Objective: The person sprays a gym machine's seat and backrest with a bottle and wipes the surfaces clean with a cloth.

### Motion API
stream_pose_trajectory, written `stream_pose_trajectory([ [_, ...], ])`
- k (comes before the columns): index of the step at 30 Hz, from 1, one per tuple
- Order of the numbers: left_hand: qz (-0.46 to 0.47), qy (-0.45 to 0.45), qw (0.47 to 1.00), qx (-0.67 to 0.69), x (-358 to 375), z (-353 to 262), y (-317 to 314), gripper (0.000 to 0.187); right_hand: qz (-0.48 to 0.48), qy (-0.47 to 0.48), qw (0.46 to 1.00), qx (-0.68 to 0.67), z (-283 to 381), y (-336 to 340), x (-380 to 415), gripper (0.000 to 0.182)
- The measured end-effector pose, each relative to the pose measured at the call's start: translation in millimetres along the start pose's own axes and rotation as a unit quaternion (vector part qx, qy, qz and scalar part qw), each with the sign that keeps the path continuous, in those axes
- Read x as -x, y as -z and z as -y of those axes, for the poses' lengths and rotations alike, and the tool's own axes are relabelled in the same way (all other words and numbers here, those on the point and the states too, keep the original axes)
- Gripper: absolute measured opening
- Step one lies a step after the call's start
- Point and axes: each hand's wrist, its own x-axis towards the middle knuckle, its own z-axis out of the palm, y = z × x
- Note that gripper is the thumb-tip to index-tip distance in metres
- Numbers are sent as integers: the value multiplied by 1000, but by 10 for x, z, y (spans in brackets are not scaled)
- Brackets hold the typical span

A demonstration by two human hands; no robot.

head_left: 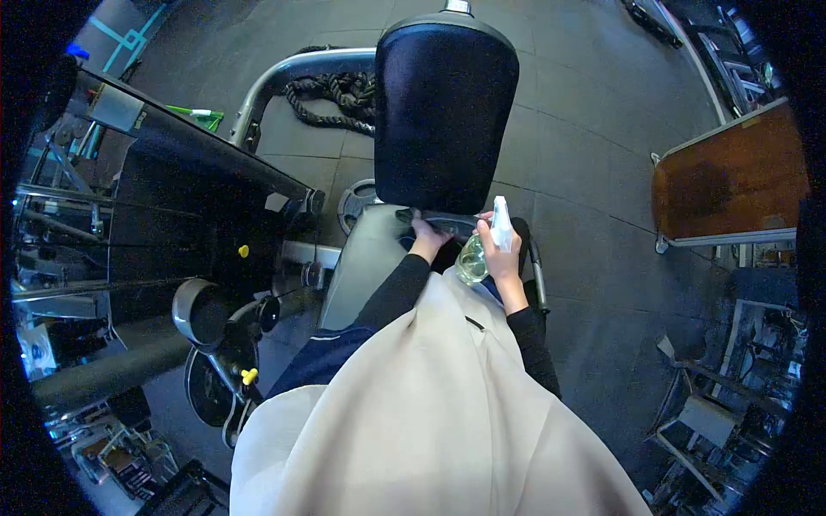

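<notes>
A spray bottle (471, 260) with a white trigger head and pale clear liquid is gripped in my right hand (502, 258), nozzle upward. Just left of it, my left hand (426, 241) is curled against something dark at the foot of a black padded backrest (446, 112). What those fingers hold is too dark and blurred to make out. Beneath my left forearm lies a grey padded seat (361, 258). My light beige top (447, 404) covers the lower middle of the view.
Exercise machine parts stand on the left, including a black roller pad (112, 370) and yellow knobs (249, 377). Thick black rope (340, 96) lies on the dark tiled floor (585, 181) behind a bent metal tube (301, 64). A brown board in a metal frame (727, 181) stands right.
</notes>
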Motion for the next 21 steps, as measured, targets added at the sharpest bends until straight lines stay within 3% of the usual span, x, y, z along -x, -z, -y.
stream_pose_trajectory([
  [2, 15, -56, 998, 9, 74, -104, 0, 72, 8, 18, 1000, 20, -24, 11, -5, 23],
  [6, -52, -141, 988, 23, 419, -323, -192, 75, 13, -11, 1000, -2, 149, 38, 4, 21],
  [9, -6, -111, 994, -1, 336, -623, -111, 74, 2, -12, 1000, -10, 36, 19, -13, 21],
  [13, 35, -186, 981, 27, 342, -876, -35, 75, -13, -18, 1000, -16, -8, -4, -11, 23],
  [16, 9, -191, 981, -39, 310, -1100, -76, 74, -17, -22, 999, -20, 17, 2, -9, 23],
  [18, -46, -246, 962, -113, 235, -1193, -103, 76, -13, -30, 999, -28, 30, -5, -10, 23],
  [20, -80, -283, 950, -105, -147, -1459, -9, 71, -8, -43, 998, -39, 18, -3, -22, 22],
  [21, -103, -315, 937, -110, 13, -1428, -195, 67, -7, -37, 999, -30, 16, -1, -16, 22],
])
